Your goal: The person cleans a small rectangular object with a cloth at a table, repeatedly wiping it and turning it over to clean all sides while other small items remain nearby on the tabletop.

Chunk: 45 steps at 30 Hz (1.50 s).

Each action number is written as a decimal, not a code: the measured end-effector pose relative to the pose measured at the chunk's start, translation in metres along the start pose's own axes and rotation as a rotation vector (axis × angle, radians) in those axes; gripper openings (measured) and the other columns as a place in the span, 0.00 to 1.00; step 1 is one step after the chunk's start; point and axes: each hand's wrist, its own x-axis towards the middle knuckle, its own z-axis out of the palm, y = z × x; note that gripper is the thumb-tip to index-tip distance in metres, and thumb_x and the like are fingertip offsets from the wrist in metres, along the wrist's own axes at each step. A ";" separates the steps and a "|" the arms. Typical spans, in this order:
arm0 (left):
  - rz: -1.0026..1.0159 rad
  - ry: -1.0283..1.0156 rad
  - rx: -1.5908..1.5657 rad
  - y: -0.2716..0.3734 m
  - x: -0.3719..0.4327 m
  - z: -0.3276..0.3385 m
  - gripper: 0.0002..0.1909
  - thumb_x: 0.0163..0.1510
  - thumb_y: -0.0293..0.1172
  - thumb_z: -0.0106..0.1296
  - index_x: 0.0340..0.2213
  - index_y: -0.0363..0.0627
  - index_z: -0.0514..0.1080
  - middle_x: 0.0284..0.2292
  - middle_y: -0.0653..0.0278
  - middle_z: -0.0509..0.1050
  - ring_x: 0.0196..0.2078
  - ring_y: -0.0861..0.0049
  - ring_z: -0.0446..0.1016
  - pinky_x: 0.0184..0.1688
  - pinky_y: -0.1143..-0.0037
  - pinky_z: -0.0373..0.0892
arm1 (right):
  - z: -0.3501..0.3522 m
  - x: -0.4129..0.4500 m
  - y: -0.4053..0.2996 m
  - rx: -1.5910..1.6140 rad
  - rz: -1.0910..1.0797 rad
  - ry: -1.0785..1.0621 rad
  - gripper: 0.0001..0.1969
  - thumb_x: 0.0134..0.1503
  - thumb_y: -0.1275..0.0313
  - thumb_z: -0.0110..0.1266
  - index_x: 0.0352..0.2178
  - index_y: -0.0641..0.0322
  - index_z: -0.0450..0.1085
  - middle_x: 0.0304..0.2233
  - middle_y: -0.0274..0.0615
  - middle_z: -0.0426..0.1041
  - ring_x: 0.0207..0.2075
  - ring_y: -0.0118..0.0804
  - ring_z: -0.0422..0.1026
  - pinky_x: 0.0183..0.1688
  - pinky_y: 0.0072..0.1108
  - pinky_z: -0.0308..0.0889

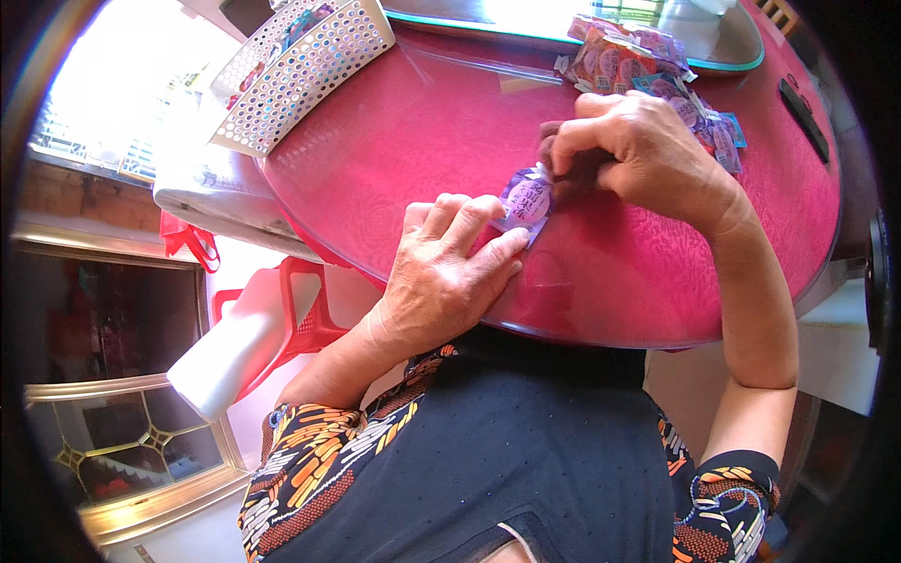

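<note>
A small purple printed packet [526, 201] lies on the red, glass-topped table [422, 141]. My left hand [454, 260] presses or pinches its left and lower edges with the thumb and fingertips. My right hand [619, 151] is raised just beside the packet's upper right corner, fingers curled; whether the fingertips touch the packet cannot be told. Beyond my right hand is a heap of similar packets [619, 63] in purple, orange and blue, spreading towards the right.
A white perforated plastic basket [303, 84] with colourful packets inside stands at the table's far left. A glass-like tray [725, 53] lies at the far edge, with a dark flat object [804, 119] at the right. A red plastic chair [303, 310] stands left of the table.
</note>
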 end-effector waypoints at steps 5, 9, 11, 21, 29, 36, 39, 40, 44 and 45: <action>-0.003 0.003 -0.018 -0.001 0.002 0.001 0.24 0.46 0.31 0.71 0.47 0.51 0.80 0.50 0.57 0.76 0.51 0.58 0.75 0.49 0.60 0.68 | 0.016 0.010 -0.005 0.230 -0.254 0.187 0.14 0.47 0.83 0.62 0.33 0.52 0.84 0.33 0.40 0.79 0.38 0.48 0.80 0.42 0.38 0.74; -0.004 0.030 -0.020 -0.004 0.000 0.002 0.24 0.46 0.31 0.71 0.47 0.50 0.80 0.53 0.57 0.77 0.51 0.58 0.75 0.50 0.60 0.68 | 0.021 0.012 -0.005 0.091 -0.166 0.080 0.12 0.50 0.80 0.60 0.33 0.49 0.83 0.32 0.40 0.79 0.37 0.49 0.79 0.41 0.36 0.73; -0.015 0.023 -0.040 -0.004 -0.001 0.003 0.24 0.46 0.31 0.71 0.47 0.49 0.80 0.53 0.56 0.76 0.52 0.57 0.75 0.50 0.60 0.68 | 0.012 0.007 0.006 0.014 -0.096 0.088 0.11 0.49 0.81 0.59 0.31 0.51 0.82 0.30 0.41 0.78 0.35 0.48 0.80 0.39 0.36 0.73; -0.083 0.023 -0.099 -0.005 -0.002 0.000 0.20 0.47 0.30 0.71 0.44 0.49 0.82 0.52 0.56 0.75 0.51 0.57 0.73 0.51 0.59 0.68 | 0.018 0.005 -0.014 0.084 -0.224 -0.037 0.11 0.45 0.83 0.59 0.28 0.52 0.80 0.30 0.38 0.75 0.41 0.48 0.77 0.43 0.36 0.70; -0.098 0.069 -0.121 -0.003 -0.003 0.002 0.22 0.49 0.31 0.71 0.46 0.46 0.81 0.50 0.56 0.76 0.50 0.56 0.73 0.52 0.58 0.69 | 0.010 0.004 0.002 0.035 -0.096 0.024 0.13 0.43 0.85 0.57 0.30 0.54 0.77 0.30 0.41 0.75 0.37 0.50 0.77 0.42 0.39 0.71; -0.083 0.037 -0.088 -0.003 -0.002 0.004 0.25 0.50 0.33 0.70 0.49 0.40 0.78 0.50 0.55 0.76 0.50 0.55 0.73 0.53 0.58 0.68 | 0.020 0.007 -0.006 0.360 -0.143 0.050 0.15 0.46 0.83 0.64 0.36 0.52 0.80 0.33 0.39 0.77 0.38 0.48 0.78 0.44 0.37 0.72; -0.089 0.015 -0.053 -0.003 -0.002 0.001 0.25 0.50 0.33 0.70 0.49 0.41 0.78 0.50 0.56 0.76 0.51 0.55 0.73 0.53 0.58 0.68 | 0.028 0.009 -0.013 0.063 -0.252 0.025 0.14 0.51 0.80 0.64 0.38 0.48 0.82 0.31 0.40 0.76 0.39 0.49 0.78 0.43 0.37 0.72; -0.088 0.013 -0.054 -0.002 -0.002 0.000 0.25 0.50 0.33 0.70 0.49 0.41 0.78 0.50 0.56 0.76 0.51 0.55 0.73 0.53 0.58 0.68 | 0.024 0.009 -0.013 0.060 -0.199 0.005 0.13 0.51 0.79 0.64 0.37 0.47 0.82 0.31 0.40 0.76 0.39 0.48 0.78 0.43 0.36 0.72; -0.084 0.017 -0.069 -0.001 0.000 0.001 0.25 0.51 0.33 0.69 0.50 0.41 0.79 0.51 0.55 0.75 0.51 0.55 0.73 0.53 0.58 0.68 | 0.011 0.004 0.005 -0.081 -0.080 0.060 0.13 0.51 0.81 0.61 0.35 0.49 0.83 0.31 0.42 0.77 0.37 0.49 0.80 0.41 0.37 0.75; -0.086 0.008 -0.065 -0.001 0.000 0.001 0.25 0.51 0.33 0.69 0.50 0.41 0.79 0.51 0.56 0.75 0.51 0.55 0.73 0.53 0.58 0.68 | 0.009 0.002 0.007 -0.160 -0.085 0.100 0.14 0.51 0.82 0.61 0.35 0.50 0.83 0.31 0.43 0.77 0.36 0.49 0.81 0.40 0.37 0.75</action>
